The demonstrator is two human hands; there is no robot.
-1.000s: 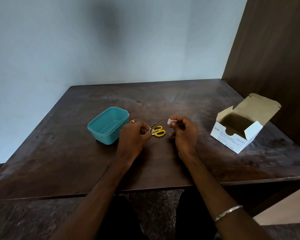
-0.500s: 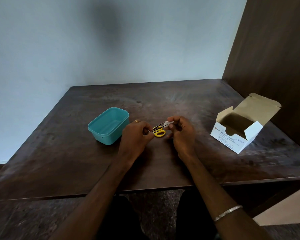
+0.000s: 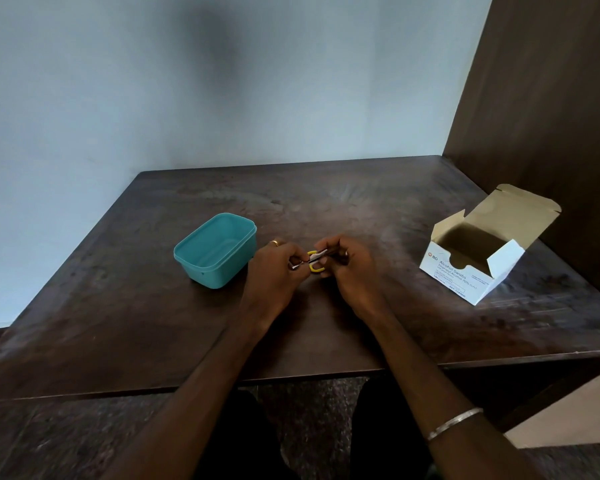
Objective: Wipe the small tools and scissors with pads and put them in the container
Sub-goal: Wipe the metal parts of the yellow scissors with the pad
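Observation:
My left hand (image 3: 274,268) grips a thin metal tool (image 3: 300,264), tweezers by the look of it, above the middle of the dark wooden table (image 3: 326,327). My right hand (image 3: 347,268) pinches a small white pad (image 3: 317,256) around the tool's shaft. Yellow-handled scissors (image 3: 315,268) lie on the table just behind and between my hands, mostly hidden by them. A teal plastic container (image 3: 219,251) stands open to the left of my left hand; nothing shows inside it.
An open white cardboard box labelled Alcohol Swabs (image 3: 478,261) sits at the right of the table, flap up. A dark wooden panel (image 3: 551,116) rises along the table's right side. A pale wall stands behind the table. The table's front edge runs just below my forearms.
My right hand has moved left with the pad, from apart from the tool to clasping its shaft. My left hand has kept its hold on the tool in about the same place.

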